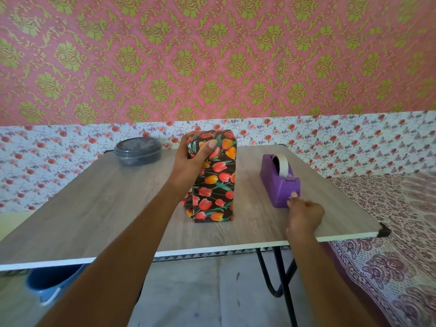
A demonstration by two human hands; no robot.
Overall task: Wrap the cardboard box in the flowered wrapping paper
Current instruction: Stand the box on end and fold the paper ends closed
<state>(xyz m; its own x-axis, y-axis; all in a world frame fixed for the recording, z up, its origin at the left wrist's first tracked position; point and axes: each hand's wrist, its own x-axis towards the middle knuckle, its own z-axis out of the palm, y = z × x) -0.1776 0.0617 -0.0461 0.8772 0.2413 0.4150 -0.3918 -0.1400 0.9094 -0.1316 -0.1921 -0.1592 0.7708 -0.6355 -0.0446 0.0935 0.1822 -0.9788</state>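
Nearest, the right hand (304,215) touches the purple tape dispenser (279,180) (pinching tape or not, I cannot tell), while farther back, mid-worktop (113,208), the left hand (195,158) grips the upright cardboard box (213,175), already covered in flowered wrapping paper (219,199), so seemingly only taping remains.

I see bare desk (94,208) left of the upright wrapped box (214,185), reaching back to the lidded container (138,152) at the far left. A narrow lane runs between the box and the tape dispenser (279,182). My left hand (191,161) covers the box's upper left side, and my right hand (304,215) blocks the dispenser's near end.
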